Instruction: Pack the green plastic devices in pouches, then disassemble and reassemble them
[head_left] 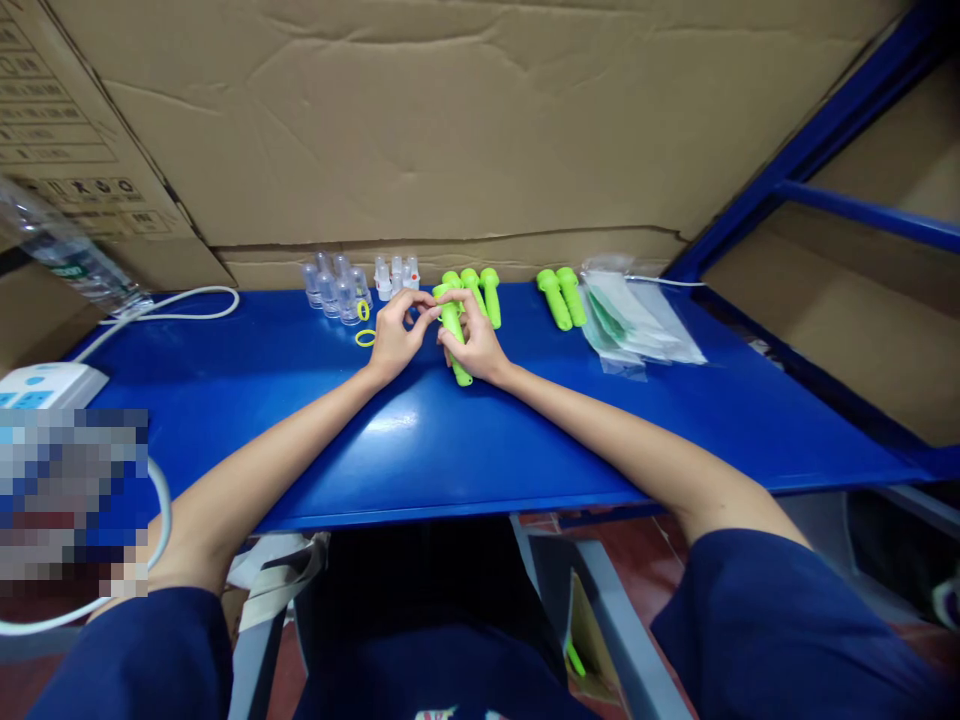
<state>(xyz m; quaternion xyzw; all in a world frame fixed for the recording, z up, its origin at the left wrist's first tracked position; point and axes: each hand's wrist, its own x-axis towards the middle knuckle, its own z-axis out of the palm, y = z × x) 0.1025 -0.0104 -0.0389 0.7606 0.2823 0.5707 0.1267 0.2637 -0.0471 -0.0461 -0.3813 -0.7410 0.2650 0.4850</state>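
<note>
My right hand [477, 340] is wrapped round a lime-green flashlight body [455, 335], its wider head pointing away from me and its narrow end toward the table's front. My left hand [399, 332] is at the left of that head, thumb and index finger pinched together; whatever is between them is too small to make out. Left of my left hand, a yellow ring [365, 338] lies flat, with another yellow ring [363, 310] just behind it against the clear plastic pieces. Several more green flashlight bodies [490, 296] lie behind my hands.
Clear caps [328, 290] and white-based clear parts [397, 278] stand at the back. Two green bodies [561, 298] lie beside plastic bags [637, 315] to the right. A power strip [52, 385], cable and bottle [67, 255] are left. Cardboard [420, 130] walls the blue table [450, 460].
</note>
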